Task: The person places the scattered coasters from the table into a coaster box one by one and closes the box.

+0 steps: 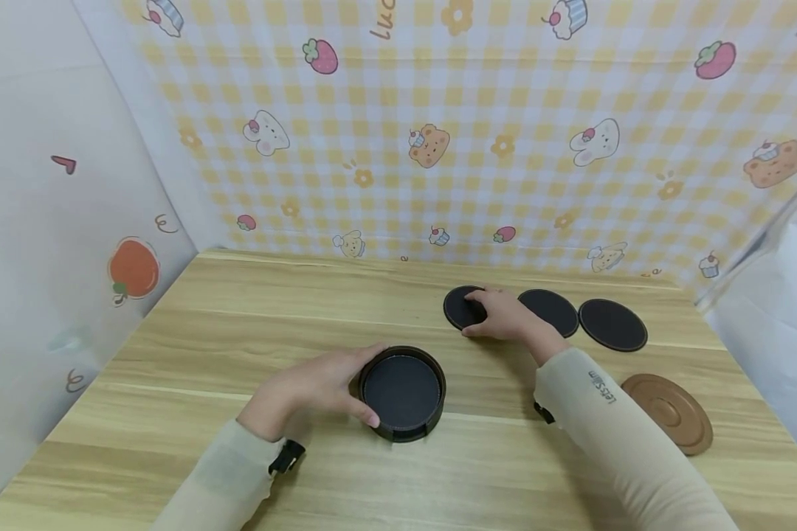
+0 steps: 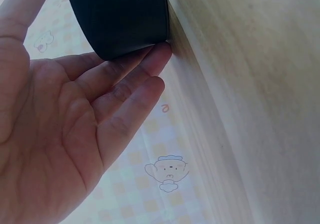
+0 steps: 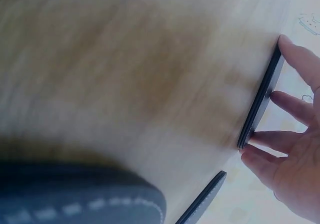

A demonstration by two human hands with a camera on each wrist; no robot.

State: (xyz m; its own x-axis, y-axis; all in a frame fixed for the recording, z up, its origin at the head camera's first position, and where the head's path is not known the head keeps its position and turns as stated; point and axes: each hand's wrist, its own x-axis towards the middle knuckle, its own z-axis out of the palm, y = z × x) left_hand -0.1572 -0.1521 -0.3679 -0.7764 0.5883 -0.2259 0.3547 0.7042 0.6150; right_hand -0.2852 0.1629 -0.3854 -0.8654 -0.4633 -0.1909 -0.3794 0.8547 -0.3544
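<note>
Pale wood-grain table (image 1: 252, 317) meets a hanging cloth (image 1: 385, 96) in yellow-and-white check with printed animals and strawberries. On it, the person's left hand (image 1: 322, 380) is curved in a wide C round the left side of a shallow, round, black open-topped holder (image 1: 441, 398), thumb at the near side and fingers against the wall. Inside the holder lies a flat, round, black stitched disc (image 1: 401, 392). Farther back, the right hand (image 1: 505, 313) spans a similar thin black disc (image 1: 456, 306) on the table, gripping its edge between spread thumb and fingers; whether it is a single layer I cannot tell. Right of that hand, a second loose black disc (image 1: 547, 310), partly hidden by it, lies just beside a third black disc (image 1: 613, 324). Nearer the person, a round brown lid-like piece (image 1: 674, 413) with a raised centre shows partly behind the cream right sleeve (image 1: 637, 450).
</note>
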